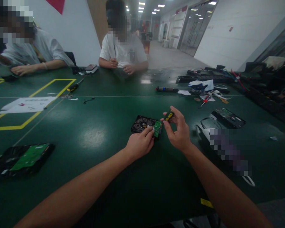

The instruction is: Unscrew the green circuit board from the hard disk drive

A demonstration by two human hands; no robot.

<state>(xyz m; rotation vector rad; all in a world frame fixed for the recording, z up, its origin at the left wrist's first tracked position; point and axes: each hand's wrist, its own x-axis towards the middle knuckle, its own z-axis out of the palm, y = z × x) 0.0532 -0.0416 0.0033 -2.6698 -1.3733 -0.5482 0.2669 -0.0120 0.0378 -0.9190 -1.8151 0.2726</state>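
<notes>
A hard drive with a black underside and a green circuit board lies on the dark green table in front of me. My left hand grips its near edge, fingers bent over the board. Between the thumb and fingers of my right hand is a screwdriver with a black and yellow handle. The handle tilts down to the left, toward the board's right end. Its tip is too small to make out, so I cannot tell whether it touches a screw.
Another hard drive lies at the left, and one more at the right. Near my right forearm is a pouch-like item, partly blurred. Farther back are a red screwdriver, a yellow-black screwdriver and paper. Two people sit across the table.
</notes>
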